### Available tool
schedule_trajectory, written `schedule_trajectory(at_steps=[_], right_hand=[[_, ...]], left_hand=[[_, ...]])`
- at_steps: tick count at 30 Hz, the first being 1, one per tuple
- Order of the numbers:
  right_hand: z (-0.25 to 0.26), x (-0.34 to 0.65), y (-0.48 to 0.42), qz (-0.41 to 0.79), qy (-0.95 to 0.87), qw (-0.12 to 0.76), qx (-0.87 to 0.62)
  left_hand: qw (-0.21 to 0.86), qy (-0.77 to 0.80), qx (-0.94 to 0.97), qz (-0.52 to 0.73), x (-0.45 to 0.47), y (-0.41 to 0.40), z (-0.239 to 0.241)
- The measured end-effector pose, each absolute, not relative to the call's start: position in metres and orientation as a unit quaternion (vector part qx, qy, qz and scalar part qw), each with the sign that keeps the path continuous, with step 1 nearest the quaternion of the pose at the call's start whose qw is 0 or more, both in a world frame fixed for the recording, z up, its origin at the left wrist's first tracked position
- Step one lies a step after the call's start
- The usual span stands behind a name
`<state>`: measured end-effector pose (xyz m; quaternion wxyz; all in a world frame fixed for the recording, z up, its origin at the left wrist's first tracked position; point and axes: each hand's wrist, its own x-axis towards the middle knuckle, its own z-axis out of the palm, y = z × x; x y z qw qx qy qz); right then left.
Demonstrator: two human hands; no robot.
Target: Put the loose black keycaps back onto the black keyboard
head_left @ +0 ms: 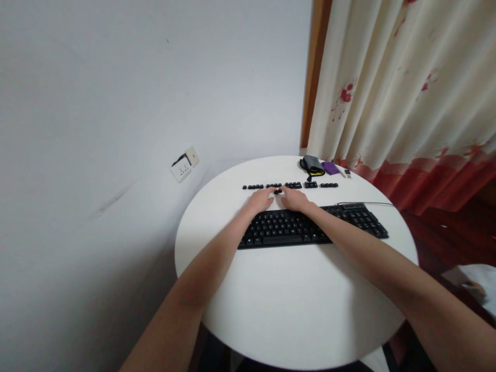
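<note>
A black computer keyboard (281, 227) lies across the white round table, partly covered by my forearms. Just past its far edge, my left hand (262, 199) and my right hand (294, 199) face each other with fingertips nearly meeting. Small black keycaps (278, 191) show between the fingertips, and the fingers of each hand close around them. Right behind runs a row of loose black keycaps (293, 185), set in several short groups from left to right. The exact grip of each finger is too small to make out.
A grey and black pouch (313, 165), a purple cloth (330, 168) and a few small items (347, 173) sit at the table's back right. The keyboard's cable (368, 203) trails rightward. A wall with a socket (181, 169) stands left, a curtain (406, 93) right.
</note>
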<state>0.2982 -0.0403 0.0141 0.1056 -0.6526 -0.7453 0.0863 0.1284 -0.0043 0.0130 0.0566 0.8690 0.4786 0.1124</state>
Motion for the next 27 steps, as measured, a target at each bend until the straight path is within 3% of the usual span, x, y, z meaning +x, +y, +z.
schedule_trajectory(at_steps=[14,27], right_hand=[[0.018,0.309,-0.067,0.056,-0.745,0.184,-0.639],[0.022,0.320,-0.070,0.078,-0.756,0.173,-0.627]], left_hand=[[0.064,0.383,0.904,0.178,0.127,-0.017,0.021],[0.084,0.408,0.898,0.141,0.129,-0.031,0.030]])
